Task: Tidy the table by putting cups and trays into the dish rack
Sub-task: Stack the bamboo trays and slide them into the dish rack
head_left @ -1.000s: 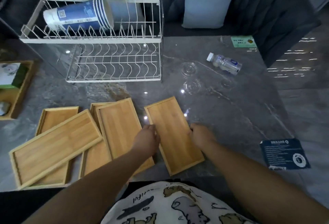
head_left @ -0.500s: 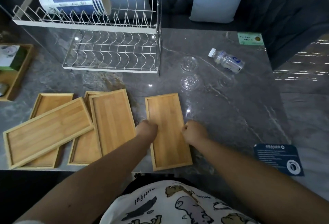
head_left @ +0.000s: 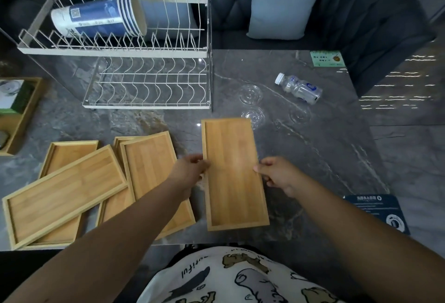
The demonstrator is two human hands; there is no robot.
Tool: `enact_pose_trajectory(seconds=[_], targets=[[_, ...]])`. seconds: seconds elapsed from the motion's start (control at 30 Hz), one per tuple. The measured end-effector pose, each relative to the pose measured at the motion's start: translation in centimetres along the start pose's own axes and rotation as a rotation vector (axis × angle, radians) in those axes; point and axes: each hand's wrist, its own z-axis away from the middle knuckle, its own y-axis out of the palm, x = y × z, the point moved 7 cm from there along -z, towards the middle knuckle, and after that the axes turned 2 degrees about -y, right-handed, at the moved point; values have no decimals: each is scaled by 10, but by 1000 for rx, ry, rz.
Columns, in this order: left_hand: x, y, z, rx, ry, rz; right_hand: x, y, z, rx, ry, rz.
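Note:
A long bamboo tray (head_left: 231, 172) is held lengthwise just above the grey table. My left hand (head_left: 190, 170) grips its left edge and my right hand (head_left: 277, 175) grips its right edge. Several more bamboo trays (head_left: 62, 192) lie overlapping on the table to the left, one of them (head_left: 154, 170) beside my left hand. The white two-tier wire dish rack (head_left: 144, 52) stands at the back left. A stack of blue paper cups (head_left: 101, 17) lies on its side in the upper tier. The lower tier holds nothing.
A small plastic bottle (head_left: 299, 88) lies on its side at the back right. A wooden box (head_left: 16, 110) with a green item sits at the left edge. A dark card (head_left: 378, 211) and a green card (head_left: 326, 58) lie on the right. Cushions line the sofa behind.
Both hands have taken the rightmost tray by its long edges, straightened it and lifted it slightly off the table toward the rack.

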Motion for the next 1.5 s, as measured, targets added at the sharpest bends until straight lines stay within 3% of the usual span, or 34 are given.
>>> enact_pose_trajectory(seconds=[0.17, 0.3, 0.37, 0.6, 0.8, 1.17, 1.37, 1.5], targets=[[-43, -16, 36, 21, 332, 89, 40, -15, 31, -41, -274, -272], [-21, -9, 46, 169, 291, 164, 23, -6, 38, -41, -203, -399], [1, -4, 40, 169, 238, 84, 9, -2, 37, -99, -208, -273], [50, 16, 7, -49, 239, -676, -22, 27, 9, -190, -238, 304], [61, 28, -18, -62, 168, -943, -29, 31, -11, -243, -191, 575], [62, 25, -27, -45, 147, -1035, -38, 39, -20, -288, -141, 680], [57, 9, -16, -44, 255, -1036, -29, 29, -15, -256, -114, 640], [56, -33, 3, -117, 316, -842, 8, 39, -6, -270, -252, 777]])
